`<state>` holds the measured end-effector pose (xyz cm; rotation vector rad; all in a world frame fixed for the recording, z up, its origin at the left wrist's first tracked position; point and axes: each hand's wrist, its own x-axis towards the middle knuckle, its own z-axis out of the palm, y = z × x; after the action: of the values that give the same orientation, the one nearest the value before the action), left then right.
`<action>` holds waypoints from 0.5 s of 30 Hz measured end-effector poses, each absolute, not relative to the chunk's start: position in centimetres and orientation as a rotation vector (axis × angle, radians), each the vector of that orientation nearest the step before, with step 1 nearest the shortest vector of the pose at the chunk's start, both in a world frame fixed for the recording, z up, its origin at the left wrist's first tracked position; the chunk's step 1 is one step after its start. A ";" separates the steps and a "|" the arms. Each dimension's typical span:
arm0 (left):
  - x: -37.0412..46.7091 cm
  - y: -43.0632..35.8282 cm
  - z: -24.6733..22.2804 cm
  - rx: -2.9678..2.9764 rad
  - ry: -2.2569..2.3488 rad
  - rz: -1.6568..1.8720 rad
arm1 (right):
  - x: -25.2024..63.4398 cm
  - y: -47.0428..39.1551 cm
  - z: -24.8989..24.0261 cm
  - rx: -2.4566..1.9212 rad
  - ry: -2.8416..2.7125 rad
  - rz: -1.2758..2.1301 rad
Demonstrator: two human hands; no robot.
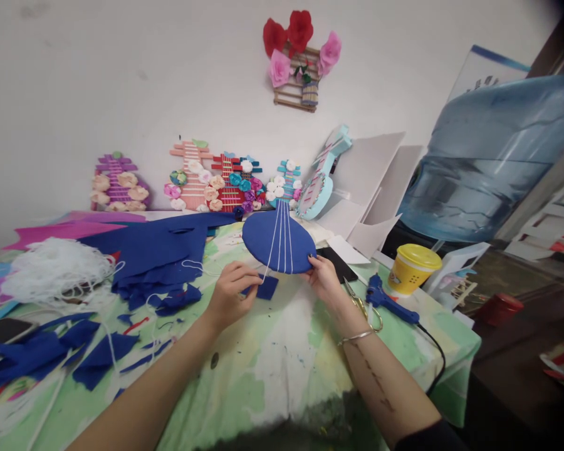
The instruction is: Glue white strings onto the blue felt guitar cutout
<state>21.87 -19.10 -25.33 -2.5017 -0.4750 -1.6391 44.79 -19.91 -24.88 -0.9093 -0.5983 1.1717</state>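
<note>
A blue cloth-covered model lute point(258, 238), with white strings running down its front, is tilted up over the table. My right hand point(323, 279) grips its lower right edge, thumb on the front face. Pinched in the fingers of my left hand point(235, 291) is the end of a white string point(269, 263) that runs up the lute's front. Just behind those fingers lies a small dark blue cloth piece point(267, 288). Gold-handled scissors point(360, 304) and a blue glue gun point(390, 300) rest right of my right hand.
A tangle of white string point(59, 272) and blue cloth scraps point(155, 250) cover the left side. A yellow tub point(413, 268) stands at the right, before a large water bottle point(489, 163). Several decorated model instruments point(228, 188) lean along the wall. The green tablecloth point(235, 382) hangs over the right edge.
</note>
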 end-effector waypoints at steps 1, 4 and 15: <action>22.0 -19.1 -25.5 -2.523 -0.455 -1.659 | 44.8 -19.9 -24.9 -0.899 -0.595 1.165; 22.3 -19.0 -25.7 -2.538 -0.431 -1.716 | 44.9 -20.1 -24.8 -0.881 -0.586 1.152; 22.7 -19.7 -25.1 -2.587 -0.362 -1.744 | 44.9 -20.1 -24.9 -0.857 -0.561 1.123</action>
<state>22.70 -19.70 -25.10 -2.5868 -0.3623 -1.7440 44.93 -20.08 -24.88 -0.8569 -0.5607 1.1232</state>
